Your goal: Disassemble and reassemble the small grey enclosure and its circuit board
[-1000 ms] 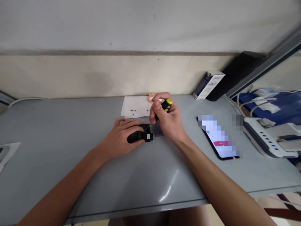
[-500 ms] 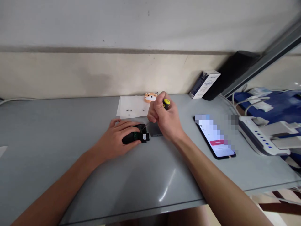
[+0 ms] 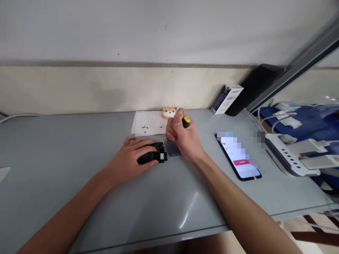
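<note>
A black computer mouse [image 3: 143, 158] with part of a green circuit board exposed lies on the grey desk. My left hand [image 3: 131, 157] is wrapped over it, fingers along both sides, holding it against the surface. My right hand [image 3: 184, 134] is closed in a fist around a screwdriver [image 3: 186, 122] with a black and yellow handle. Its thin shaft slants down left to the mouse's open right end; the exact contact of the tip is too small to tell. Partly behind my right hand sits a dark grey flat box [image 3: 174, 149].
Several tiny dark screws [image 3: 144, 127] lie on white paper [image 3: 152, 121] beside an orange-and-white animal-faced item [image 3: 168, 113]. Rightward are a lit phone [image 3: 239, 157], a power strip [image 3: 290, 155] with plugs and cables, a carton [image 3: 227, 99] and a black cylinder [image 3: 255, 90] against the wall.
The whole view has shifted slightly as the head moved. My left hand still holds the mouse and my right hand the screwdriver, with little movement between them.
</note>
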### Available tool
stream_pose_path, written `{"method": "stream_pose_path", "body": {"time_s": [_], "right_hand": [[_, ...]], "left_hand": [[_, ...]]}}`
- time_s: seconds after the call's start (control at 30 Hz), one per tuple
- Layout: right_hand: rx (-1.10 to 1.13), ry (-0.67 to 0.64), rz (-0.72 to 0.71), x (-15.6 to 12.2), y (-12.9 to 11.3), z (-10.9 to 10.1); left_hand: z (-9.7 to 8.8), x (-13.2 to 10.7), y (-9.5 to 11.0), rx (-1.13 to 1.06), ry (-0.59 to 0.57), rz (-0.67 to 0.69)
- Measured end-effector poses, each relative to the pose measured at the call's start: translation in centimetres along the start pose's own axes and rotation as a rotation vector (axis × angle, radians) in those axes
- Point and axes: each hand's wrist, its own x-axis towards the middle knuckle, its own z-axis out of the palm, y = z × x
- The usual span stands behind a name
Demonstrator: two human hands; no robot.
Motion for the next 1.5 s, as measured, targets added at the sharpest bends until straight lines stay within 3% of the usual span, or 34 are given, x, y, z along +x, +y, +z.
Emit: {"method": "stream_pose_path", "body": {"time_s": [0.2, 0.33, 0.53, 0.67, 1.0, 1.27, 1.5], "right_hand": [[0.188, -0.044, 0.117, 0.06, -0.58, 0.29], [0.165, 0.021, 0.064, -0.05, -0.38, 0.29], [0.071, 0.012, -0.009, 0.11, -0.10, 0.42], [0.118, -0.012, 0.089, 0.11, -0.69, 0.26], [-0.004, -0.031, -0.004, -0.14, -0.22, 0.14], [0.078, -0.099, 0.076, -0.25, -0.72, -0.28], [-0.028, 0.059, -0.031, -0.18, 0.01, -0.06]], "left_hand": [[0.10, -0.15, -0.25, 0.009, 0.022, 0.007], [-0.06, -0.25, -0.18, -0.014, 0.018, 0.005], [-0.01, -0.27, -0.07, -0.013, 0.021, 0.006], [-0.02, -0.20, 0.07, -0.037, 0.013, 0.014], [0.09, -0.12, 0.13, -0.081, 0.021, -0.003], [0.32, -0.25, -0.19, -0.068, 0.026, 0.018], [0.37, -0.24, -0.28, -0.008, 0.062, 0.097]]}}
